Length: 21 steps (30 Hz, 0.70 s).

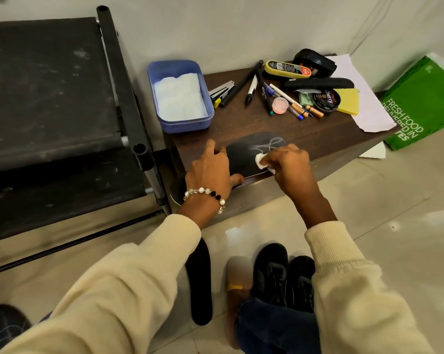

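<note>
A black shoe insole (249, 154) lies on the front edge of a low dark wooden table (241, 123), with pale smeared marks on its upper part. My left hand (210, 167) grips the insole's near end, thumb under the table edge, fingers on top. My right hand (287, 162) pinches a small white wad of cloth or tissue (260, 159) and holds it against the insole's surface.
A blue tub (182, 123) of white tissues stands at the table's left. Pens, a stapler, batteries, a polish tin (327, 100), a shoe brush, a yellow sponge and paper crowd the back. On the floor lie another insole (200, 282) and black shoes (284, 274). A black cot frame stands left, a green bag right.
</note>
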Each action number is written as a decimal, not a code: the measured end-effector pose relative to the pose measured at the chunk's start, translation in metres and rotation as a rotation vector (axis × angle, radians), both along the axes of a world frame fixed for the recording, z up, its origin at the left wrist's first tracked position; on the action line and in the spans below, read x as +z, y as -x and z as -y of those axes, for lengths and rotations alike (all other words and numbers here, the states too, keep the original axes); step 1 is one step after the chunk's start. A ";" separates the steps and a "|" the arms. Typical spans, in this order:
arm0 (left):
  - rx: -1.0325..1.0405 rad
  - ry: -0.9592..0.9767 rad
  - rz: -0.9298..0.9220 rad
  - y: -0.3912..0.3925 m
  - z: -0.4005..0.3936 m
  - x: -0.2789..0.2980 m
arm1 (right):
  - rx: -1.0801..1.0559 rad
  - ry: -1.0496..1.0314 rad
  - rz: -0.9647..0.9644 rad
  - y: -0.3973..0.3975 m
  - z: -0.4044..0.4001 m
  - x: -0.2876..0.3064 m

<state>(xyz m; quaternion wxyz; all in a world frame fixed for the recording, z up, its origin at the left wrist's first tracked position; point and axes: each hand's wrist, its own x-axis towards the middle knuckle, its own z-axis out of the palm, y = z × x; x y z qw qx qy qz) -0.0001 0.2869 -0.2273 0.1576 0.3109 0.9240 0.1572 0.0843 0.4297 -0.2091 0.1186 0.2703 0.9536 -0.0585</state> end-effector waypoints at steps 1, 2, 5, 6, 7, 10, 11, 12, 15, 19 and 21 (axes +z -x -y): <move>0.001 -0.001 0.004 0.000 0.000 0.000 | -0.030 -0.020 -0.012 -0.001 -0.002 -0.002; 0.003 -0.003 0.005 0.000 0.000 0.000 | -0.060 -0.039 -0.043 0.000 -0.002 -0.003; 0.005 -0.010 0.008 0.000 -0.001 -0.002 | -0.083 -0.026 -0.050 0.002 0.009 -0.002; 0.008 -0.014 0.010 0.000 -0.002 -0.002 | -0.070 0.003 -0.065 0.001 0.014 -0.002; 0.012 -0.016 0.007 0.001 -0.002 -0.002 | -0.041 0.036 -0.102 -0.001 0.019 -0.002; 0.012 -0.014 -0.002 0.001 -0.002 -0.003 | 0.076 0.094 -0.228 -0.007 0.028 -0.004; 0.009 -0.017 -0.001 0.001 -0.001 -0.003 | 0.068 0.102 -0.253 -0.008 0.027 -0.006; 0.006 -0.022 0.001 0.002 -0.001 -0.002 | 0.035 0.102 -0.255 -0.007 0.022 -0.005; -0.004 -0.029 0.017 0.002 0.001 -0.001 | -0.141 0.033 -0.106 -0.005 0.002 -0.001; -0.009 -0.037 0.012 0.003 0.000 -0.001 | -0.242 -0.042 -0.140 -0.004 0.002 -0.001; -0.001 -0.044 0.014 0.002 0.000 -0.002 | -0.193 -0.046 -0.129 -0.004 0.015 -0.001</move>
